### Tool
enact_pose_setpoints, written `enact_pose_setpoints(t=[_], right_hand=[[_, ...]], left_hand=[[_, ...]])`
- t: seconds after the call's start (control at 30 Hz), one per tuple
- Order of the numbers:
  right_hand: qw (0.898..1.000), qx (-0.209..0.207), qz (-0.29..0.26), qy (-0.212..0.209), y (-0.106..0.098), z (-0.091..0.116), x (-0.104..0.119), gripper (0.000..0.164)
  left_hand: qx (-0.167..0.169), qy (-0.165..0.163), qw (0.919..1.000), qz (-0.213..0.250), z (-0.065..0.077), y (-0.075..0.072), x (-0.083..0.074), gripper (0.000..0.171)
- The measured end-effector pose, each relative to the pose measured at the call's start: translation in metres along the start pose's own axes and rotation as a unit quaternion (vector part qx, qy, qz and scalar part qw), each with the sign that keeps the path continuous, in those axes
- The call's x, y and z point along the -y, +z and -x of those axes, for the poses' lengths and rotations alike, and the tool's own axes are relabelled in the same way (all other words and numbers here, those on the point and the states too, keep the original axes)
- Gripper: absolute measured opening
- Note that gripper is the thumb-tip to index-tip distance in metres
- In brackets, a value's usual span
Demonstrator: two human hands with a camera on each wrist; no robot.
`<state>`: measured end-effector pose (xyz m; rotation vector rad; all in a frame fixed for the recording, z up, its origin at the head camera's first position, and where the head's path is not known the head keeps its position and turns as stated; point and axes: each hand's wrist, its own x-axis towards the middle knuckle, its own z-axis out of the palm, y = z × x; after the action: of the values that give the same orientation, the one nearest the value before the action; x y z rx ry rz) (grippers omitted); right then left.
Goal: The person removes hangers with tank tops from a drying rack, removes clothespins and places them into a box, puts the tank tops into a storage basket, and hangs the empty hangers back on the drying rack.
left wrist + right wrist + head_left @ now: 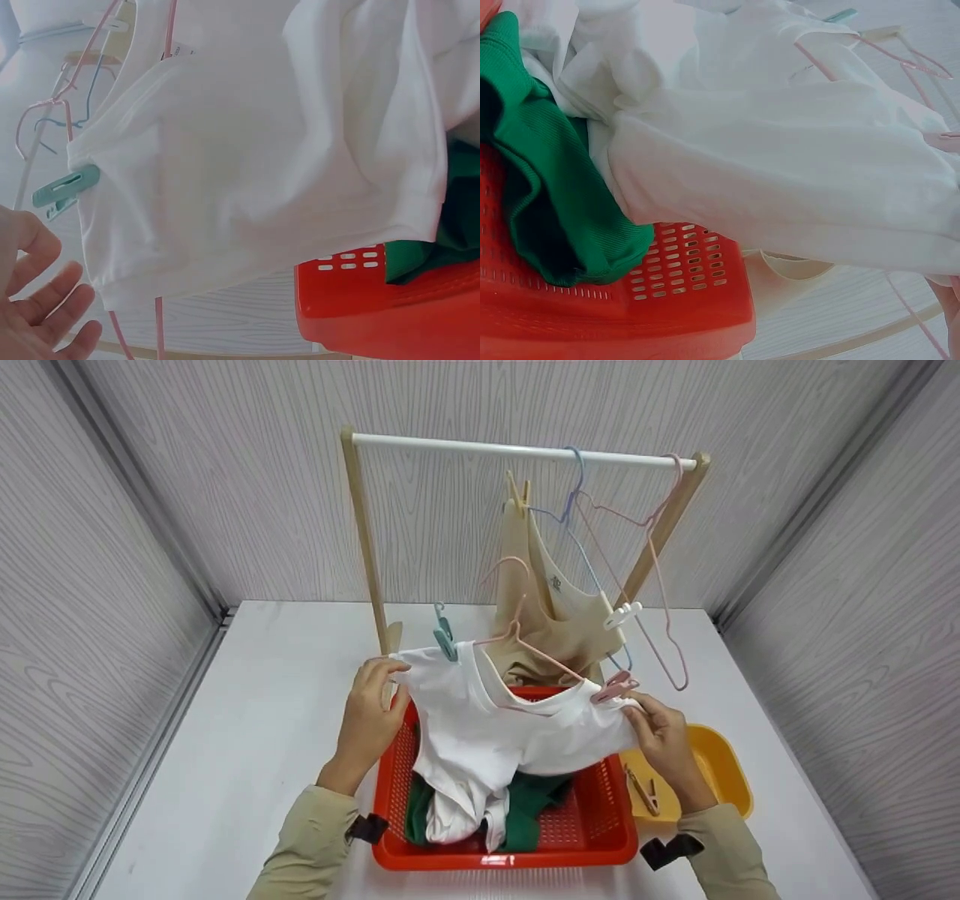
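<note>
A white T-shirt (495, 727) is spread on a pink hanger (517, 631) above the red basket, its lower part trailing down into it. A teal clothespin (445, 636) clips the shirt's left shoulder to the hanger; a pink clothespin (616, 687) sits on the right shoulder. At the left sleeve, my left hand (371, 712) has loosely bent fingers, and in the left wrist view its fingertips (84, 294) are right at the sleeve edge without gripping. My right hand (664, 735) pinches the end of the right sleeve between thumb and fingers.
The red basket (382, 840) holds a green garment (525, 810). Behind stands a rack with a white bar (465, 446), carrying a beige garment (555, 637) pegged on a blue hanger (581, 547) and a bare pink hanger (660, 577). A yellow tray (724, 761) with clothespins lies right.
</note>
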<state>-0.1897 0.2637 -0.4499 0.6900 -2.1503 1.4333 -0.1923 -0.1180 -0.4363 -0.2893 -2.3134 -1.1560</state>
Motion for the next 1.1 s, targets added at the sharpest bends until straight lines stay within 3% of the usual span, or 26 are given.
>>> enact_pose_setpoints(t=[0.3,0.5,0.77,0.97,1.1], right_hand=[[0.998,0.042,-0.040,-0.011,0.000,0.001,0.001,0.022],[0.996,0.064,-0.064,0.000,0.000,0.001,0.003,0.024],[0.991,0.094,-0.096,-0.026,0.000,-0.002,0.005,0.028],[0.989,0.094,-0.108,-0.025,-0.001,-0.002,0.003,0.028],[0.991,0.084,-0.105,-0.028,-0.001,-0.001,0.001,0.027]], left_hand=[[0.002,0.010,0.9997,-0.023,-0.002,-0.001,0.006,0.027],[0.031,-0.007,0.9992,-0.024,-0.003,-0.002,0.010,0.032],[0.080,-0.015,0.9964,-0.023,-0.001,-0.002,0.017,0.019],[0.088,-0.001,0.9960,-0.014,0.002,-0.005,0.020,0.013],[0.085,-0.010,0.9963,-0.004,0.004,-0.007,0.021,0.012]])
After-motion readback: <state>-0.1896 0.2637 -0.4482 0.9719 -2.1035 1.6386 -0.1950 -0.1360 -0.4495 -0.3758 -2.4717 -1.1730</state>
